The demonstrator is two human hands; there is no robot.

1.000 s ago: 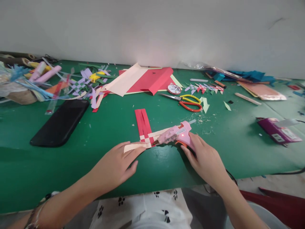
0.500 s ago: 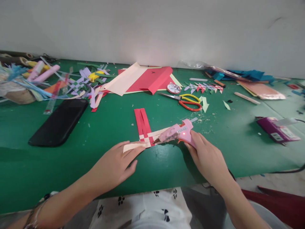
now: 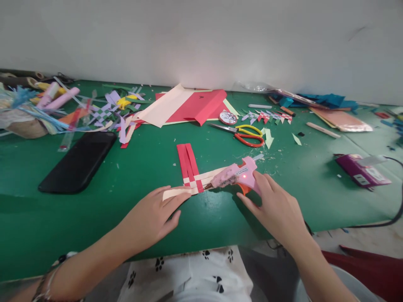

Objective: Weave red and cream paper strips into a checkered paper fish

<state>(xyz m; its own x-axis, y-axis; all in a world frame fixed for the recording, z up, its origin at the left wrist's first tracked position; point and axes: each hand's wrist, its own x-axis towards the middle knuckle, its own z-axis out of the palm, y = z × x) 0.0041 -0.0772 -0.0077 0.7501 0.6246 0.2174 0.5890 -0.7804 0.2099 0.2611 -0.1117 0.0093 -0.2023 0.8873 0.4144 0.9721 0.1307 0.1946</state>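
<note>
Red and cream paper strips lie woven in a small checked patch, with red strips reaching away from me and a cream strip running right. My left hand lies flat, its fingers stretched out and fingertips on the patch's left side. A loose cream strip end shows over those fingers. My right hand is closed around the handle of a pink hot glue gun. The gun's nozzle points left, at the patch's right edge, and its small light glows. Its orange trigger is visible, with a finger stretched out below it.
Behind the strips are scissors, a round tin-like disc and red and cream paper sheets. A black phone lies left, near paper scraps. A purple power block with a cable sits right.
The glue gun has shifted slightly to the right. My right hand's finger has moved off the trigger and straightened below it. My left hand stays almost still.
</note>
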